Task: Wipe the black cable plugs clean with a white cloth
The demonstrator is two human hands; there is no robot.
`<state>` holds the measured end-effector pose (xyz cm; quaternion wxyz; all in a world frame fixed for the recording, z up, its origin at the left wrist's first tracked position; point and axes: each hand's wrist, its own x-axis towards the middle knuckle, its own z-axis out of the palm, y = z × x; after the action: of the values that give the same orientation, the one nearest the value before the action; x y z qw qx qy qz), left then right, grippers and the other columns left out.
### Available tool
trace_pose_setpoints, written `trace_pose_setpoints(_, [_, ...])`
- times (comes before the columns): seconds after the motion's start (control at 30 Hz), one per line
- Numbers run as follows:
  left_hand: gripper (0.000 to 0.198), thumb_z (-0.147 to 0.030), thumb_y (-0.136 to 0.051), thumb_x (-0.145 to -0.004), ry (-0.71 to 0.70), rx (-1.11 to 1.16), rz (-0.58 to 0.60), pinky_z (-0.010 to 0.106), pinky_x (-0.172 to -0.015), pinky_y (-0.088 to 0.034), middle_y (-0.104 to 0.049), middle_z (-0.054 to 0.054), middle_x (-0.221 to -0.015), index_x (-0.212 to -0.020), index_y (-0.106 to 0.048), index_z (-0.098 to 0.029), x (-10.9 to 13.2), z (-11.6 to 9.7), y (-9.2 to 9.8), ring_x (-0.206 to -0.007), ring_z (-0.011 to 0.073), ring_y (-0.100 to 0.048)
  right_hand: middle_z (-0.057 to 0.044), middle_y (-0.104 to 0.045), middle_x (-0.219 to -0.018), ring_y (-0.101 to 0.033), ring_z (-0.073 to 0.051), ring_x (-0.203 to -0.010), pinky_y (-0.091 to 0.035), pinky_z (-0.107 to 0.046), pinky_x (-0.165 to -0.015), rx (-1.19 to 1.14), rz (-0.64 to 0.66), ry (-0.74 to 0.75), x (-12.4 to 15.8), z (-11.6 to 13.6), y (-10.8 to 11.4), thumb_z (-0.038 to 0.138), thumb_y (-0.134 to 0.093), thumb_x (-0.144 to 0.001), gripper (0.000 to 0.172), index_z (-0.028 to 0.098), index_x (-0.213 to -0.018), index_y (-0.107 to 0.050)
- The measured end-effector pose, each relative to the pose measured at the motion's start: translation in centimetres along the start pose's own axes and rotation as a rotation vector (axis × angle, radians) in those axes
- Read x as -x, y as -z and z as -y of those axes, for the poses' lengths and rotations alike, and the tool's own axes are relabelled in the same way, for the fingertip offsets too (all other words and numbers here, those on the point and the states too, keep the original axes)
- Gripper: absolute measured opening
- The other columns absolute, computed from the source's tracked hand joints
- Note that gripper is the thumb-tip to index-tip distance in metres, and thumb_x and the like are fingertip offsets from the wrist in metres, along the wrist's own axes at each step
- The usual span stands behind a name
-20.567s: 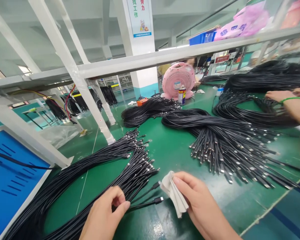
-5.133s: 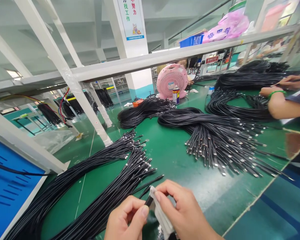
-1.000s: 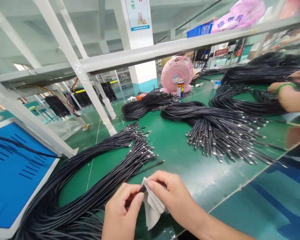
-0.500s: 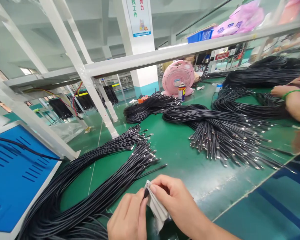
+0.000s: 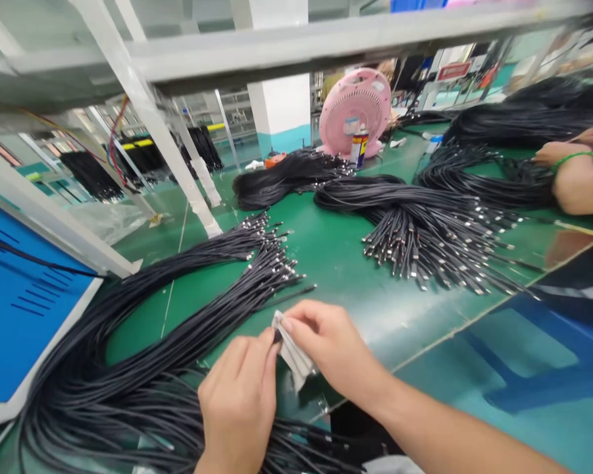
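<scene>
Between the fingers of my left hand point(image 5: 237, 388) is the black end of a cable point(image 5: 277, 336); the rest of that cable is hidden by the hand. My right hand point(image 5: 326, 339) pinches a folded pale grey cloth point(image 5: 296, 363) against that end, and the cloth's loose part hangs down between both hands. Beyond my hands lies a curved bundle of black cables point(image 5: 217, 296) with metal-tipped plugs. More loose cables point(image 5: 148, 401) run under and past my left hand toward the table's near edge.
Several other cable bundles point(image 5: 414, 217) lie on the green table point(image 5: 326, 253). A pink fan point(image 5: 350, 108) and a spray can point(image 5: 359, 148) stand behind. At left are a blue panel point(image 5: 4, 316) and a white frame post point(image 5: 143, 112). A co-worker's hand point(image 5: 575, 178) is at right.
The camera view has tilted downward, showing more of the table's near side and less of the ceiling. Both hands keep hold of the cable end and cloth, appearing slightly higher and further left.
</scene>
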<state>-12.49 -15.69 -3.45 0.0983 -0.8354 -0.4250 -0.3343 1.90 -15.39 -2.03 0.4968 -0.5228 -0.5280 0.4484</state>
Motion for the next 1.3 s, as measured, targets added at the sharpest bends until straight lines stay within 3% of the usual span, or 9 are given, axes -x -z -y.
trace_pose_setpoints(0.13, [0.013,-0.019,-0.054,-0.083,0.054,0.023,-0.031,0.023,-0.067,-0.042,-0.061,0.001,-0.075,-0.095,-0.060,-0.017,0.0,-0.2,0.1,-0.067,0.0119,-0.057,-0.001,-0.059,-0.064,-0.052,-0.012,-0.059,-0.041,-0.020,-0.054,-0.022,-0.010,-0.024,0.3,0.0,0.3,0.023,-0.053,-0.078,0.016,0.012,-0.073,-0.063])
trace_pose_setpoints(0.63, [0.014,-0.018,-0.055,-0.083,0.043,0.069,-0.022,0.022,-0.067,-0.042,-0.060,0.001,-0.075,-0.095,-0.061,-0.016,0.2,-0.1,0.1,-0.068,0.0111,-0.056,-0.001,-0.058,-0.063,-0.050,-0.011,-0.058,-0.040,-0.021,-0.053,-0.063,-0.033,-0.006,0.7,0.0,0.0,0.022,-0.055,-0.078,0.015,0.011,-0.072,-0.062])
trace_pose_setpoints(1.03, [0.016,-0.015,-0.056,-0.082,0.035,0.122,-0.038,0.022,-0.068,-0.042,-0.060,0.002,-0.075,-0.097,-0.061,-0.015,0.4,0.1,0.1,-0.068,0.0110,-0.056,-0.003,-0.063,-0.071,-0.055,-0.014,-0.067,-0.043,-0.024,-0.062,-0.008,-0.034,0.058,0.6,0.1,-0.2,0.022,-0.052,-0.081,0.017,0.012,-0.072,-0.063])
trace_pose_setpoints(1.3, [0.013,-0.017,-0.051,-0.085,0.129,0.329,-0.044,0.012,-0.065,-0.044,-0.060,-0.004,-0.076,-0.094,-0.058,-0.022,0.2,1.0,-0.3,-0.067,0.0048,-0.058,-0.004,-0.061,-0.074,-0.054,-0.014,-0.069,-0.043,-0.023,-0.061,-0.077,0.034,0.067,0.5,-0.1,-0.5,0.029,-0.050,-0.084,0.022,0.013,-0.074,-0.064])
